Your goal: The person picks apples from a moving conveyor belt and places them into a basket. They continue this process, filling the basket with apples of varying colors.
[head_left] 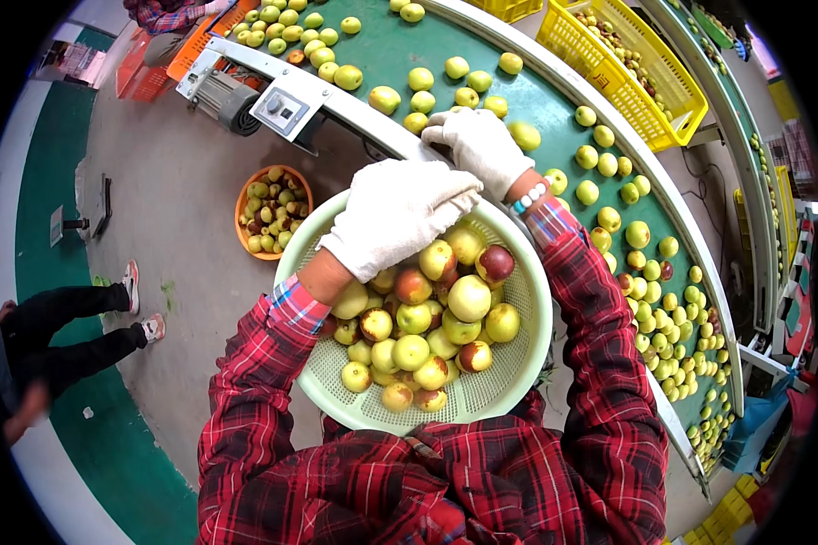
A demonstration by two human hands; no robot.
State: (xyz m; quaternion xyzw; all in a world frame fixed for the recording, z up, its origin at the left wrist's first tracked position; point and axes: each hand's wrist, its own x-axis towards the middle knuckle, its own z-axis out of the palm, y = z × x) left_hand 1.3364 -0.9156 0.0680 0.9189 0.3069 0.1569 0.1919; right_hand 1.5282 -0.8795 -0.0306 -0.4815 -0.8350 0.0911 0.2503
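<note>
A pale green perforated basin (468, 404) rests at my lap, part full of jujubes (412, 352), yellow-green with reddish-brown patches. Above its far side is my left hand (395, 218) in a white glove, palm down, fingers pressed together and pointing right. Anything under those fingers is hidden. My right hand (482, 148), gloved too, reaches past the basin's far rim to the inner edge of the green conveyor belt (554, 91). Its fingers are bent beside loose jujubes (416, 122), and whatever they hold is hidden.
An orange basket (244, 211) of browner jujubes stands on the floor at left. A motor (227, 100) and control box (280, 111) sit on the conveyor frame. Beyond the belt is a yellow crate (609, 68). One person's legs (82, 318) show at left; another sits at far left.
</note>
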